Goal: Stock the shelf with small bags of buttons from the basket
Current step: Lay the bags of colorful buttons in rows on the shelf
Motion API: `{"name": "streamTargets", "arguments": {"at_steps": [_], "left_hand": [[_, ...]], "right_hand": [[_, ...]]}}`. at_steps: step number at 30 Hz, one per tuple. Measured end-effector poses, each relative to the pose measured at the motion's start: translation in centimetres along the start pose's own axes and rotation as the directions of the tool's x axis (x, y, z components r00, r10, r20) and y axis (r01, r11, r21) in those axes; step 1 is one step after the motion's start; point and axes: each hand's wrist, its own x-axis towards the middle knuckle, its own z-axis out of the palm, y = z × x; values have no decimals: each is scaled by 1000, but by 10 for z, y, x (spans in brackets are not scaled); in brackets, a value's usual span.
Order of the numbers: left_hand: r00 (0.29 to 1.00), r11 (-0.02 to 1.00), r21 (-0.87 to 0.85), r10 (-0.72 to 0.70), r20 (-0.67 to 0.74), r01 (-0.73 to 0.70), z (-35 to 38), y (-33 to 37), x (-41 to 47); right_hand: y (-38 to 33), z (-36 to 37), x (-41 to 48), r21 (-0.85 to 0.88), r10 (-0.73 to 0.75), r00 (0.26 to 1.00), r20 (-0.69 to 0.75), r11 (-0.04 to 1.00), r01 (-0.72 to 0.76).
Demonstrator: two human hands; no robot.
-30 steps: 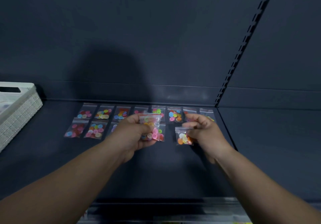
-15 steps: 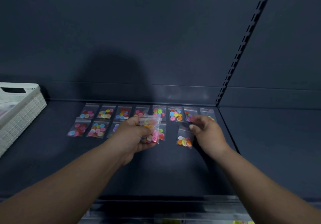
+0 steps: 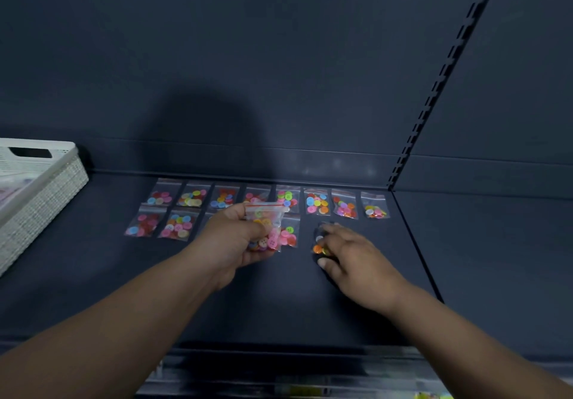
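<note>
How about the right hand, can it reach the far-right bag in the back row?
Probably yes: the far-right bag lies just beyond the right hand, which rests on another bag, with only bare shelf between.

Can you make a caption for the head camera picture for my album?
The left hand holds button bags while the right hand touches another bag on the shelf.
</note>
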Motion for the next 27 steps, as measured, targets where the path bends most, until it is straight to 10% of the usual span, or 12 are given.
{"name": "streamTargets", "arguments": {"at_steps": [27], "left_hand": [[1000, 1000, -18, -16, -8, 16, -1, -4, 2]], "right_hand": [[4, -4, -15, -183, -37, 982, 184, 981, 71]]}}
